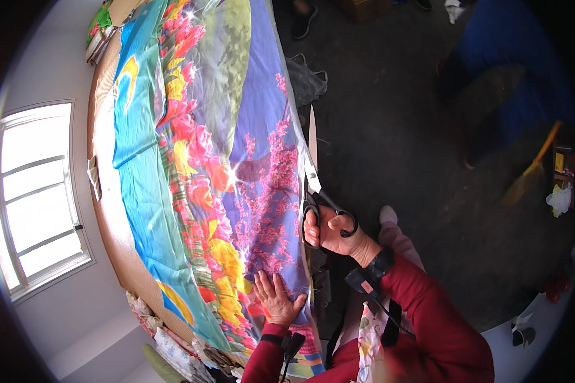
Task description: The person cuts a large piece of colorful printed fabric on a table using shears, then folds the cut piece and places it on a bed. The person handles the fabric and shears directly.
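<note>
A large printed fabric sheet (263,167), with pink and yellow flowers on purple, green and turquoise, is spread over the table. My left hand (278,297) lies palm down on it close to its white right-hand edge, fingers apart and gripping nothing. Fabric scissors (312,167) with black handles are in my right hand (338,234), at that same edge. My fingers and thumb go through the handle loops, which stand apart. The pointed steel blades reach away from me along the edge; whether cloth lies between them I cannot tell.
Beyond the sheet shows the brown table surface (106,210). Folded cloths (179,352) lie at the near left. On the dark floor (388,129) are a plastic bag (307,79) and a broom (532,177) near a blurred person in blue (512,72). A window (43,201) is at left.
</note>
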The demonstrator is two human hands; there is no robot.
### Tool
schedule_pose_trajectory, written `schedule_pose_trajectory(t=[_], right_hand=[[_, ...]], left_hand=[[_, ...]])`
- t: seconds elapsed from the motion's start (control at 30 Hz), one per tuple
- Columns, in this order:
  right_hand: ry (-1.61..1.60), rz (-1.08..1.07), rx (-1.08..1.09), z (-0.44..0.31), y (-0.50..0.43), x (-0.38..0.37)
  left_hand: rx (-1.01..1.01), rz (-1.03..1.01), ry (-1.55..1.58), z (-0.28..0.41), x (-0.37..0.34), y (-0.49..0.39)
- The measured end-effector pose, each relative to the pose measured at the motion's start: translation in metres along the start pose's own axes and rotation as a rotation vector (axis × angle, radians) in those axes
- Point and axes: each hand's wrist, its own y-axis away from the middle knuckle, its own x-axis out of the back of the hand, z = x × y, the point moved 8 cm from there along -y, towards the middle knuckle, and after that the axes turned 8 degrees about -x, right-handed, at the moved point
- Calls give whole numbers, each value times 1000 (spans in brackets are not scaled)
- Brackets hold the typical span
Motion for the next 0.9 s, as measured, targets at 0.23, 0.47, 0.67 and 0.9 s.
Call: schedule_pose_trajectory(t=[0.23,0.47,0.67,0.9], right_hand=[[15,-15,-63,1,11,6],[105,77,-92,-2,16,15],[154,90,-88,0,15,20],[107,147,-115,1,22,22]], left_hand=[[-5,27,-5,-1,-1,1],[37,-11,163,6,36,-13],[-74,152,375,18,78,-125],[-105,228,179,32,73,-207]])
